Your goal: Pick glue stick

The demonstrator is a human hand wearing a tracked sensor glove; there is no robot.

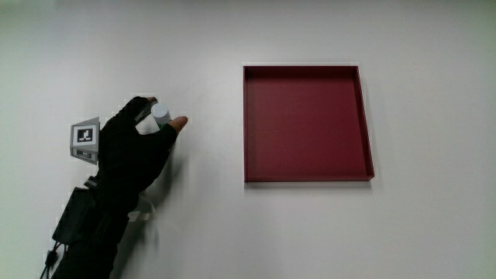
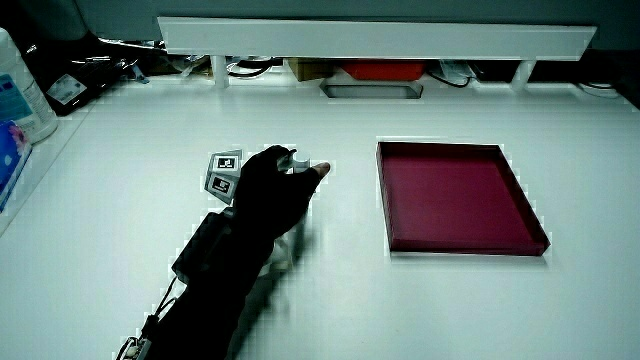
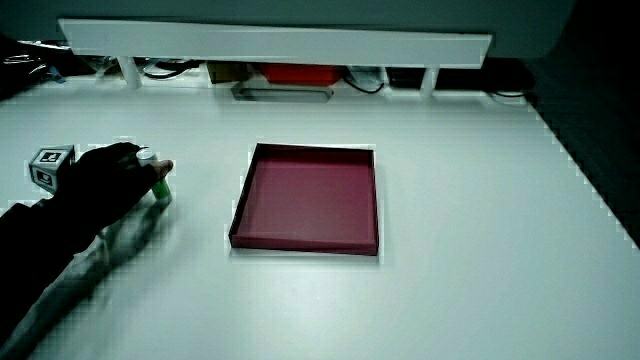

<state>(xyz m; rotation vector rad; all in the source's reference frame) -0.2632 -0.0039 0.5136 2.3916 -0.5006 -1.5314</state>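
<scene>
Main view: I am closing my hand (image 1: 136, 147) around the glue stick (image 1: 160, 115), which is standing upright on the table (image 1: 310, 232), well apart from the red tray (image 1: 308, 124). Its white cap is showing between my curled fingers and my bare fingertip (image 1: 179, 122), so the stick is lying at the front of my grasp, farther from me than my palm. Its long axis is running straight up toward the camera, so only the round top is reading clearly.

Side view: the stick (image 2: 297, 162) is appearing just past my knuckles (image 2: 270, 170), with my thumb tip touching it on the tray side. The patterned cube (image 2: 224, 172) is sitting on the back of my hand.

Side view: the green body of the stick (image 3: 160, 190) is showing below the cap, and it appears to be reaching down to the table, so I am judging it gripped but not yet lifted. The move ahead is turning on a straight upward pull along that vertical axis.
</scene>
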